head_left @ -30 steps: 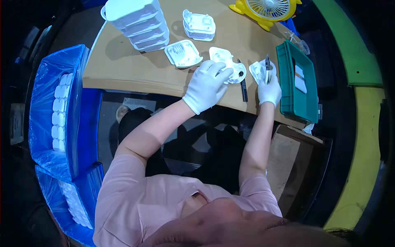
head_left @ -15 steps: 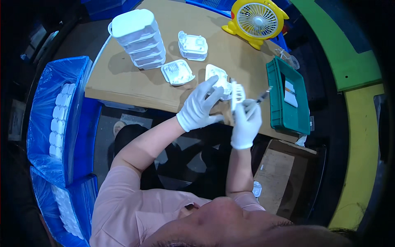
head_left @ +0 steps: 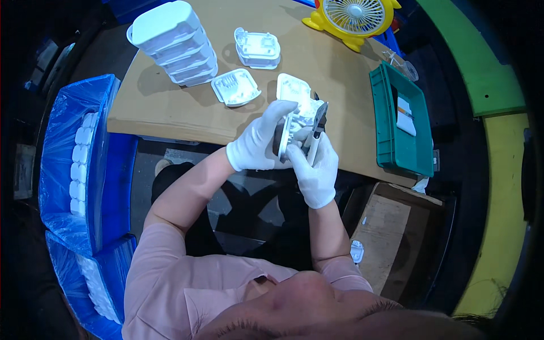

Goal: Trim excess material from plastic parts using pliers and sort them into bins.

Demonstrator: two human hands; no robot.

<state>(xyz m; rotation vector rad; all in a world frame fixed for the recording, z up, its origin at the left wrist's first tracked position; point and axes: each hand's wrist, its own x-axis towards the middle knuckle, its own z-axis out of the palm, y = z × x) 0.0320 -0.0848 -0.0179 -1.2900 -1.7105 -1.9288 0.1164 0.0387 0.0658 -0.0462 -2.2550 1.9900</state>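
Left grip (head_left: 258, 139): gloved in white, my thumb and fingers closed around the edge of a white plastic part (head_left: 286, 137).
White plastic part: tilted up on edge between my two grips, lifted near the counter's (head_left: 345, 93) front edge.
Right grip (head_left: 316, 174): gloved too, fingers wrapped round a tool (head_left: 313, 148) with a pale handle and dark head, close beside the part; I cannot tell whether the head touches it.
Open white casing (head_left: 292, 86): on the counter, just beyond my grips.
White shell (head_left: 235, 88): beyond my left grip, to its left.
Tall white stack (head_left: 175, 45): farther out past that shell.
Green tray (head_left: 384, 119): right of my right grip.
Yellow fan (head_left: 354, 12): well beyond both grips.
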